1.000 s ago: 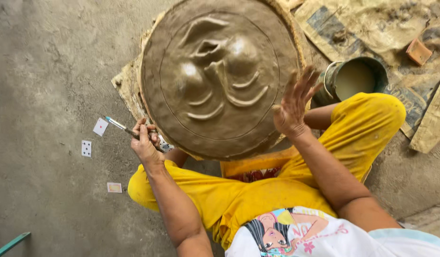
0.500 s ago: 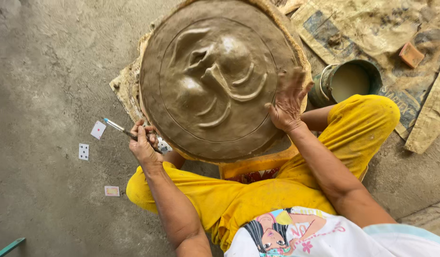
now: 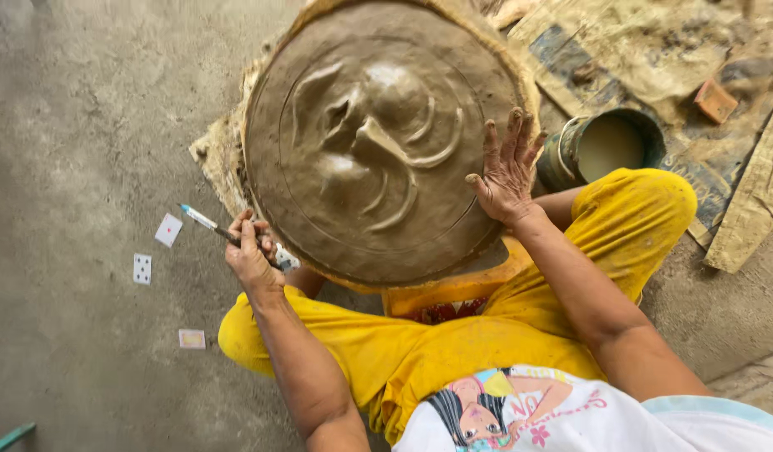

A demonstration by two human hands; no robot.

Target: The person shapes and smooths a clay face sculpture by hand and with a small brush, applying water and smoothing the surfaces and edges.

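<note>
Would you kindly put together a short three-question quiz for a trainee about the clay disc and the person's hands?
1. True or false: the left hand holds a thin tool.
2. Where does the right hand rest? A) in the bucket B) on the right edge of the clay disc C) on the floor
3. How many playing cards lie on the concrete floor?

Key: 1 true; 2 B; 3 three.

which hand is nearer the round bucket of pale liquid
Right. The right hand rests on the clay disc's edge just beside the round bucket of pale liquid; the left hand, gripping a pen, is across the disc.
</note>
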